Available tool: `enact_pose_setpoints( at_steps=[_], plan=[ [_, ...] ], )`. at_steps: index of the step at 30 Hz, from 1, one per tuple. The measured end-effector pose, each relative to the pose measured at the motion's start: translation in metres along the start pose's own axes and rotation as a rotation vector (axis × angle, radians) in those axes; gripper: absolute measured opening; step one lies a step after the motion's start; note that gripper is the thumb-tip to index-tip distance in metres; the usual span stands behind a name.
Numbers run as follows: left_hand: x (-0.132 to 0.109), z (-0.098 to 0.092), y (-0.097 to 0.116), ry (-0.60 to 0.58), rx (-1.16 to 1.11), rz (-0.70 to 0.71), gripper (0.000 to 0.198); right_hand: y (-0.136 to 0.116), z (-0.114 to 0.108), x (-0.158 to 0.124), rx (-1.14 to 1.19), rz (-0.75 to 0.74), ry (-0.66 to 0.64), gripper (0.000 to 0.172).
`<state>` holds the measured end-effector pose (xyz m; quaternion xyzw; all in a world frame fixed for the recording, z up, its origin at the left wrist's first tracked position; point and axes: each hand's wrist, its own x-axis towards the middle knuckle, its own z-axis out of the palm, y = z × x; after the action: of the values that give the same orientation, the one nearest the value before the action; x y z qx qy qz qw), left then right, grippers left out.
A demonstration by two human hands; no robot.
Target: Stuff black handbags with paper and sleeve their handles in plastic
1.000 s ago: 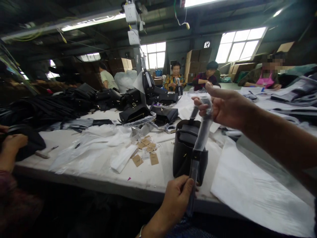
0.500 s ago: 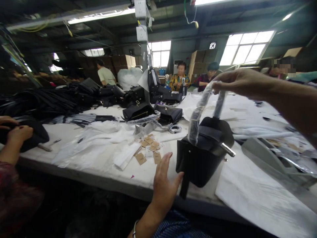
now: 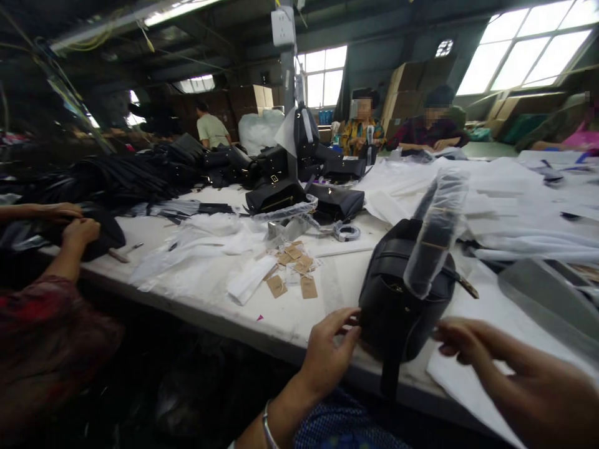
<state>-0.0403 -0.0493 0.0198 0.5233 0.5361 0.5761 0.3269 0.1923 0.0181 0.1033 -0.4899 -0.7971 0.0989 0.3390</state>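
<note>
A black handbag (image 3: 395, 305) stands at the near edge of the table, its upright handle (image 3: 437, 231) wrapped in clear plastic. A dark strap hangs from its front over the edge. My left hand (image 3: 330, 346) is at the bag's left side, thumb and curled fingertips closed on its edge. Close by the lower right side is my right hand (image 3: 496, 368), off the handle, its fingers loosely bent and slightly blurred. Whether those fingertips touch the bag I cannot tell. Left of the bag lie several brown tags (image 3: 292, 268) with strings.
More black bags (image 3: 276, 196) are heaped around a post. Thin white sheets (image 3: 206, 249) and a coiled strap (image 3: 346, 232) lie on the table. A grey tray (image 3: 538, 293) is at right. On the left, a co-worker's hands (image 3: 79, 227) handle a black piece; other people sit across.
My right hand has let go of the wrapped handle and come down to the bag's right side. The bag has turned and tips less. My left hand has closed in on its left side.
</note>
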Motion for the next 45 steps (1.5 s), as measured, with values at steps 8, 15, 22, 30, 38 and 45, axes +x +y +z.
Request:
enact_pose_setpoints(
  at_steps=[8, 15, 22, 30, 38, 45],
  plan=[
    [0.020, -0.047, 0.008, -0.185, 0.360, 0.094, 0.026, -0.022, 0.073, -0.037, 0.411, 0.254, -0.397, 0.044],
    [0.087, -0.192, -0.009, 0.274, 0.903, -0.166, 0.026, -0.008, 0.078, -0.045, 0.555, 0.295, -0.498, 0.056],
    [0.110, -0.243, -0.047, 0.158, 0.956, -0.421, 0.027, -0.006, 0.082, -0.046, 0.560, 0.259, -0.495, 0.053],
    [0.111, -0.242, -0.022, 0.306, 0.781, -0.301, 0.028, -0.008, 0.080, -0.044, 0.566, 0.229, -0.474, 0.054],
    [0.066, -0.168, 0.042, 0.222, 0.342, -0.191, 0.046, -0.013, 0.079, -0.044, 0.740, 0.323, -0.510, 0.051],
    [-0.018, -0.049, 0.035, -0.162, 0.032, -0.405, 0.032, -0.035, 0.077, -0.047, 0.910, 0.402, -0.452, 0.050]
  ],
)
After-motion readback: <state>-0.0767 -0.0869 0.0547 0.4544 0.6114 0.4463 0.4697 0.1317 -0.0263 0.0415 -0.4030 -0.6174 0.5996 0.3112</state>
